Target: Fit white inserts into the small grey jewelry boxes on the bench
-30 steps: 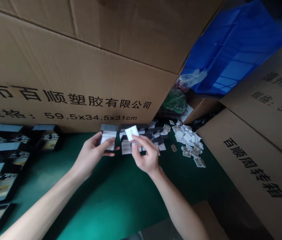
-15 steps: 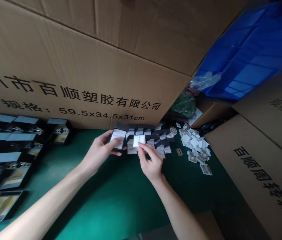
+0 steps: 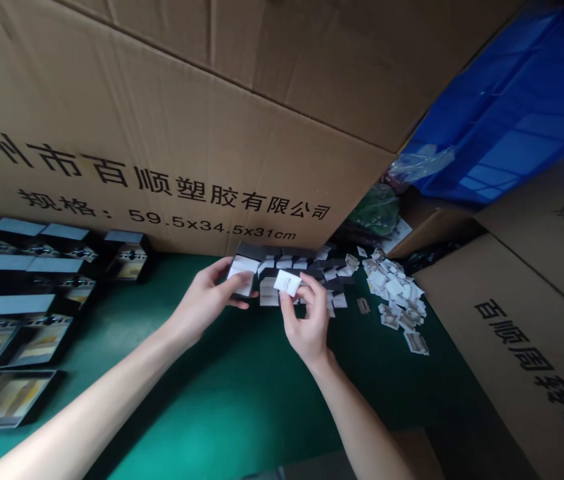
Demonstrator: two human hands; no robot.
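Observation:
My left hand is closed around a small open black box with a white inside, the thumb pressing on the white part. Just to its right, my right hand pinches a small square white pad with faint print between thumb and fingers. The pad is tilted and apart from the box. Behind the right hand stand several small black boxes with white linings in close rows, partly hidden by my hands.
Loose white pieces lie heaped at the right on the green table. Larger open black cases stand in rows at left. A big cardboard carton walls the back; another carton and a blue crate are at right.
The white pad has turned and tilted in my right fingers, which have shifted around its right edge. My left hand still grips the box. The whole view has shifted slightly.

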